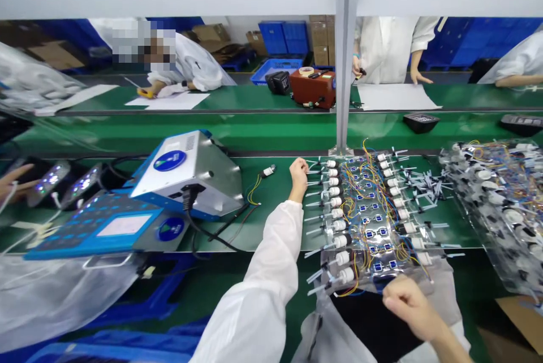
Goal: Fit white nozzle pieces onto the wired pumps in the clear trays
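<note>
Factory line — green workbenches (254,131), white smocks (386,52), wired assemblies (360,210)

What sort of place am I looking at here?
Probably an electronics assembly line in a factory: a green-topped workbench, rows of wired components laid out on it, and a co-worker in a white coat, with stacked blue crates behind.

White-capped plastic fittings (340,241) set in two facing rows, thin tips pointing outward. Yellow, orange and blue wires (365,204) ran tangled between the rows, among small blue square modules (377,234). All lay flat on a clear plastic sheet (428,278), on the green table (275,221), the sheet overhanging its near edge.
</note>
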